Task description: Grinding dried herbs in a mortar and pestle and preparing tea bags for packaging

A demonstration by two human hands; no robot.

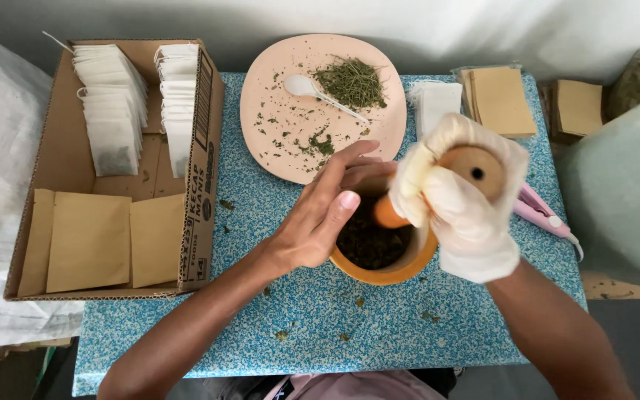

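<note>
Speckled blue tabletop carries an orange mortar holding dark crushed herbs. One bare left hand rests on the mortar's near rim, fingers curled loosely over the edge, steadying it. On the other side, the right hand, in a white glove, is clenched around a wooden pestle whose lower end dips into the mortar. Behind lies a pink plate with a heap of dried green herbs, scattered flakes and a white spoon. At the left, a cardboard box holds rows of white filter bags and flat tan envelopes. More tan envelopes sit stacked beyond the mortar.
</note>
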